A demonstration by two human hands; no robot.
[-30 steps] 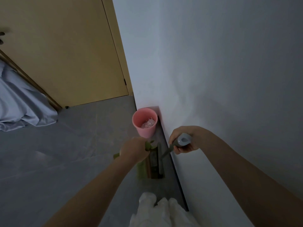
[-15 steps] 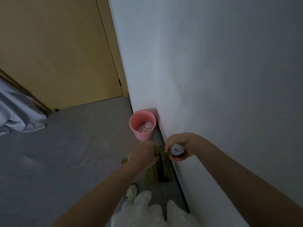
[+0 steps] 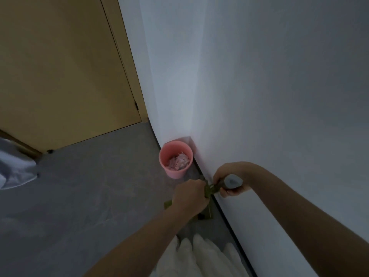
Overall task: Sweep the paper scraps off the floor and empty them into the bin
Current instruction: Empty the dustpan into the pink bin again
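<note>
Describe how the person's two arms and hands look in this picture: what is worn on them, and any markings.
Both forearms are bare, with no sleeves in view. The left hand and right hand wear no gloves; no rings, watch or bands are visible, and no markings can be made out in the dim light. White clothing shows at the bottom edge.

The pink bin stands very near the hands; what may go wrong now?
1. The pink bin stands free on the floor beside the wall; a knock from the green dustpan could tip out its scraps.
2. Both the left hand and right hand grip tools close together, so they may clash.
</note>
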